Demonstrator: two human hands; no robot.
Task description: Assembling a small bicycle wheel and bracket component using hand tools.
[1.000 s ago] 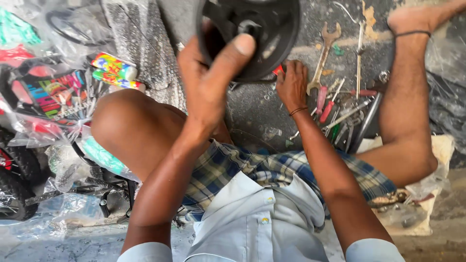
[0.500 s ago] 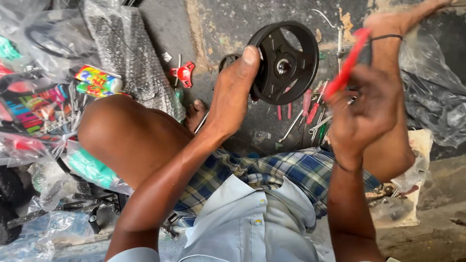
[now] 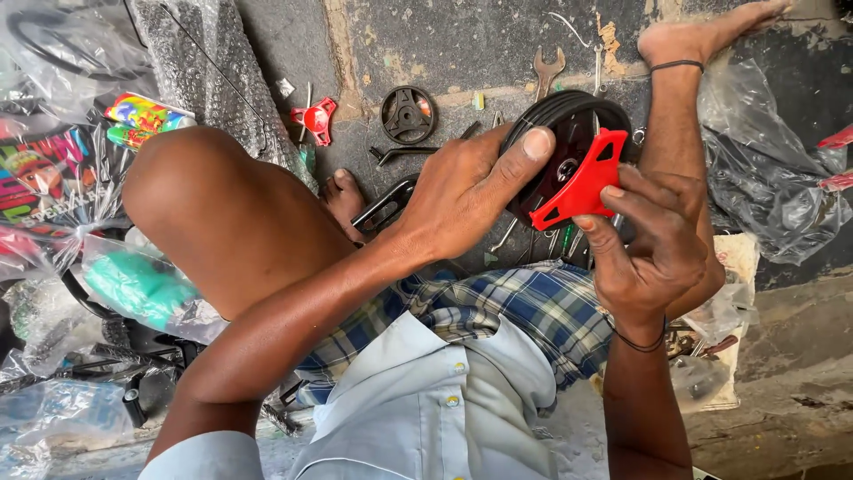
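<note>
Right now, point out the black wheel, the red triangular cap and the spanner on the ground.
black wheel (image 3: 555, 120): head view, on its ribbed tyre near the top rim.
red triangular cap (image 3: 582, 182): head view, on the middle of its flat face.
spanner (image 3: 547, 69): head view, on its open jaw end.

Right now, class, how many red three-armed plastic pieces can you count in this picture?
2. One red piece is in the right hand, against the black wheel held by the left hand. Another lies on the ground. Others may be hidden.
</note>
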